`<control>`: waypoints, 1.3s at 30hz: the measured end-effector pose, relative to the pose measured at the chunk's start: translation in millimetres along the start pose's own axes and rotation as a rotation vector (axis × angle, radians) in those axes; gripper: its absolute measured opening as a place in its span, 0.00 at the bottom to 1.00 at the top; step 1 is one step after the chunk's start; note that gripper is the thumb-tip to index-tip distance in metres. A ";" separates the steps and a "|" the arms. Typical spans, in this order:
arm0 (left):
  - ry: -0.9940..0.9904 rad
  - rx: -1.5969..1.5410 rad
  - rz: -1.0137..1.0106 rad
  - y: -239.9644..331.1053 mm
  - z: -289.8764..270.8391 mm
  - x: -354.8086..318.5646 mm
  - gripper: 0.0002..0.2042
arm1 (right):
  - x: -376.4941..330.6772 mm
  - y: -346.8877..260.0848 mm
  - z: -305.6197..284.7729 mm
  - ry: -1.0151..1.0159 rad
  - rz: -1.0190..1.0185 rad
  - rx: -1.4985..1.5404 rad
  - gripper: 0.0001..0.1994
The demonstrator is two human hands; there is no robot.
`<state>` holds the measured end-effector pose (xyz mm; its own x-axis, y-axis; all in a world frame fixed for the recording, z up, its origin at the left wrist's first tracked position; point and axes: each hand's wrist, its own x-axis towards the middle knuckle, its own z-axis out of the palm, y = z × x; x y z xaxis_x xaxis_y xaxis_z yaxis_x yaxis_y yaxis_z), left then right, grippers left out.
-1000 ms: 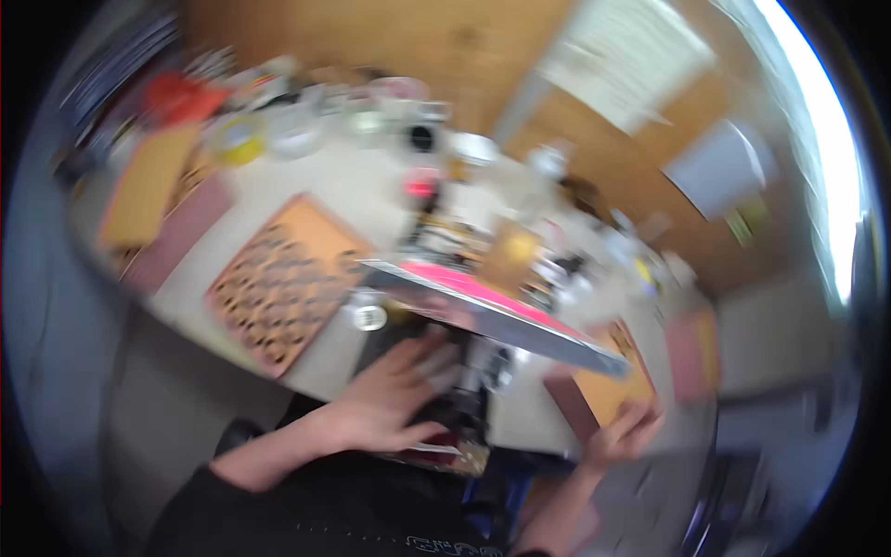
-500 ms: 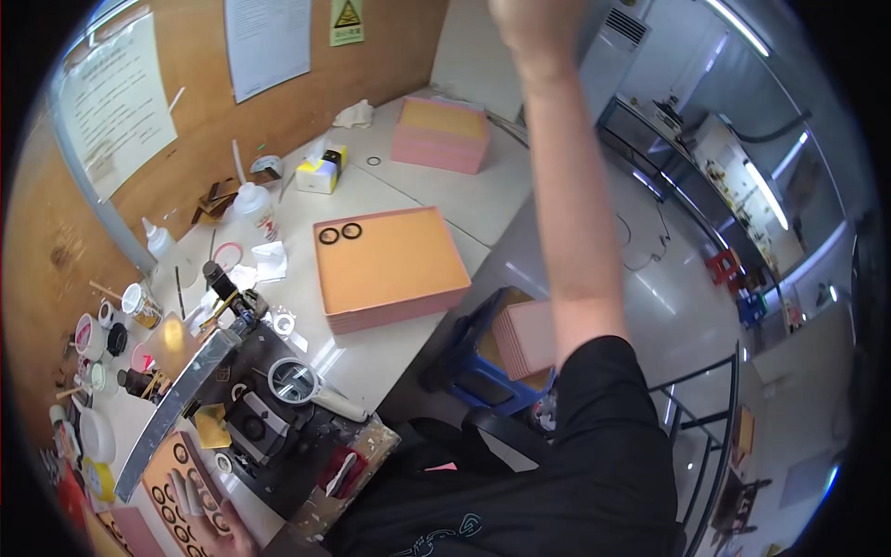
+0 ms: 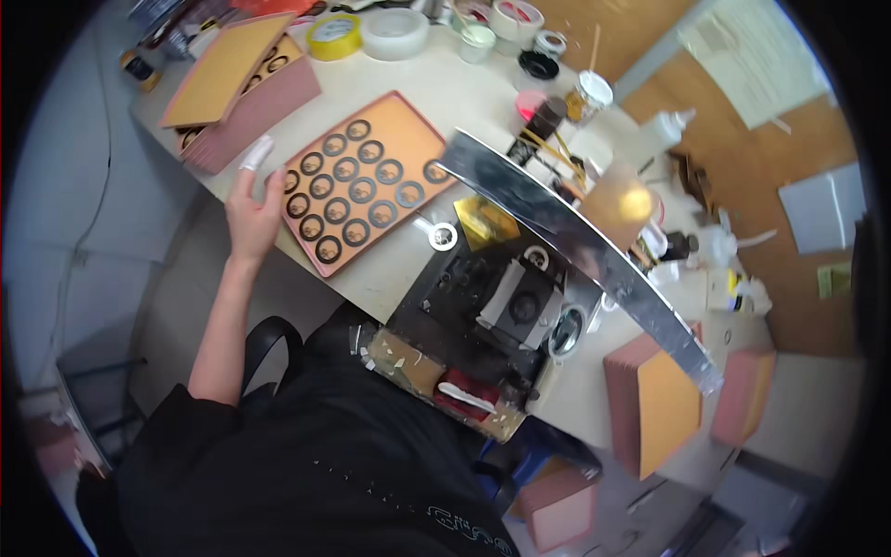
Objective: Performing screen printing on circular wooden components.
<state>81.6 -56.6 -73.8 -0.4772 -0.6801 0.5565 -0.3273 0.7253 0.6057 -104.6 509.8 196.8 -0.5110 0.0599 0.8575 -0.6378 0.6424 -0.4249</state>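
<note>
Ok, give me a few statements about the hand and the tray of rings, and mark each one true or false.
1. The left hand rests at the edge of the orange tray. True.
2. The tray holds dark rings laid out in rows. True.
3. The left hand grips the long metal blade. False: the blade lies across the bench, apart from the hand.
4. The right hand holds a tape roll. False: no right hand is in view; the yellow tape roll sits untouched at the far edge.
5. One finger of the left hand wears a white wrap. True.
</note>
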 end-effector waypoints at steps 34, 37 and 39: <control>0.107 -0.216 -0.270 -11.4 32.5 -20.9 0.19 | -289.0 76.9 106.5 -0.420 0.393 -0.586 0.24; 0.106 -0.214 -0.264 -15.2 30.2 -23.4 0.19 | -290.3 80.1 107.2 -0.426 0.390 -0.605 0.24; 0.105 -0.220 -0.270 -17.4 28.5 -26.3 0.20 | -292.1 82.6 107.6 -0.421 0.357 -0.619 0.24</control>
<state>76.6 -48.3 -115.2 -0.3079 -0.8594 0.4082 -0.2410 0.4855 0.8404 -70.0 463.2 -120.0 -0.8740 0.1275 0.4689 -0.0271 0.9507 -0.3090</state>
